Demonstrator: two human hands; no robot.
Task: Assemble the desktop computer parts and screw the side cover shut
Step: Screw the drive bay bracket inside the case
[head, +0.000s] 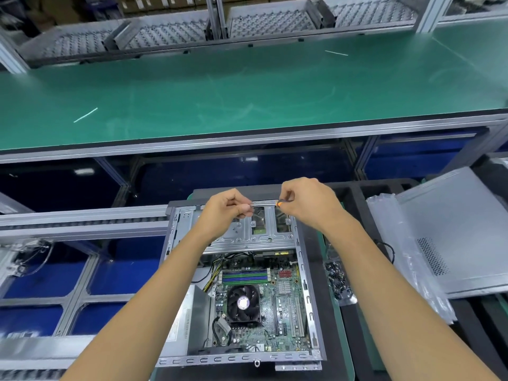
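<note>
Still midway: my right hand (298,200) grips the screwdriver (265,204), left hand (229,209) pinches its tip; side cover (450,232) waits at three o'clock, unfitted.

Open desktop case (242,298) lying flat, motherboard (264,306) with black fan exposed, grey side cover (450,232) lying apart at right

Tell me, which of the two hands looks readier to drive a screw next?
Probably the right hand: it grips the screwdriver's orange handle end, while the left hand only pinches the tip.
</note>
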